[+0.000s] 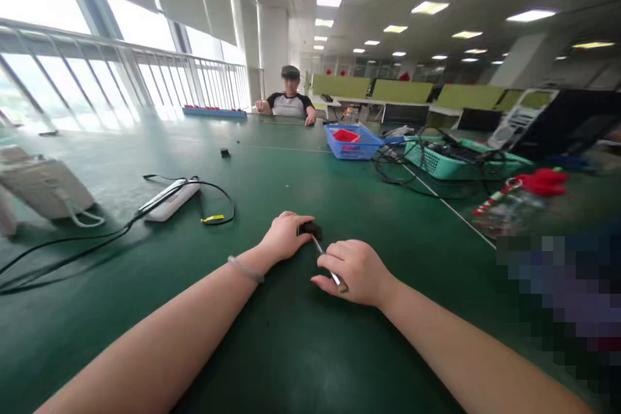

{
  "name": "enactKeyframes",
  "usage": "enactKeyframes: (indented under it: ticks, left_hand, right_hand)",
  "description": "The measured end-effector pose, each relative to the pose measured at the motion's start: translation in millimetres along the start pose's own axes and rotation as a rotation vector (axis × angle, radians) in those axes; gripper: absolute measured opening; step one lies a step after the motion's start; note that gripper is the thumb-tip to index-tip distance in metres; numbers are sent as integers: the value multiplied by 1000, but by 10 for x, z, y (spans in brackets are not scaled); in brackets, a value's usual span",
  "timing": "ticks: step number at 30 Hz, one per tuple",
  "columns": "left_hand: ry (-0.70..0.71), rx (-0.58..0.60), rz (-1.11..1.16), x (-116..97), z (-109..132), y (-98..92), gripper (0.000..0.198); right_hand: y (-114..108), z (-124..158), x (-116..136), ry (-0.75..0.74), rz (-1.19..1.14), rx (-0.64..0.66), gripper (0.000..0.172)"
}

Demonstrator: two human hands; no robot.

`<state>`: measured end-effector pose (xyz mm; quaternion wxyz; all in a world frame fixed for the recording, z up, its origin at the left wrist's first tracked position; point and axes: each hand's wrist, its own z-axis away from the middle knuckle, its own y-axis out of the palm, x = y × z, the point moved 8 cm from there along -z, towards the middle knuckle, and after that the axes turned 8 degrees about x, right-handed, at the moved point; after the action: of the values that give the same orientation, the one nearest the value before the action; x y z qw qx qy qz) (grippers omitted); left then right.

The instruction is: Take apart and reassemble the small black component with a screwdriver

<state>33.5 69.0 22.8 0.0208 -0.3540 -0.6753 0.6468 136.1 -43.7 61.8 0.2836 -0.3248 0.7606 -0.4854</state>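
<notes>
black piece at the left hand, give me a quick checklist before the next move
1. Black piece steadied by the left hand: ok, its fingers are on it.
2. Metal tool gripped in the right hand: ok.
3. Tool tip touching the black piece: cannot tell, too small.
4. Left hand's fingers well clear of the tool tip: not ok, they are right beside it.
5. Black cables away from both hands: ok, they lie off to the left.

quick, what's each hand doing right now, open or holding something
Left hand: closed, fingers and thumb holding a small black object.
Right hand: closed, holding a thin metal tool.
</notes>
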Motion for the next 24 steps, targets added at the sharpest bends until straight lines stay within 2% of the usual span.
enactKeyframes:
  ticks: [10, 17, 24]
  left_hand:
    - [4, 0, -8, -9, -13, -5, 45]
    - [-8, -2, 53, 21, -13, -18, 46]
    - [0, -13, 63, 27, -17, -14, 40]
  right_hand:
    - [101, -43, 39, 16, 78, 143, 26]
    - [-16, -38, -32, 71, 71, 45, 27]
    - [-13, -36, -32, 89, 53, 52, 26]
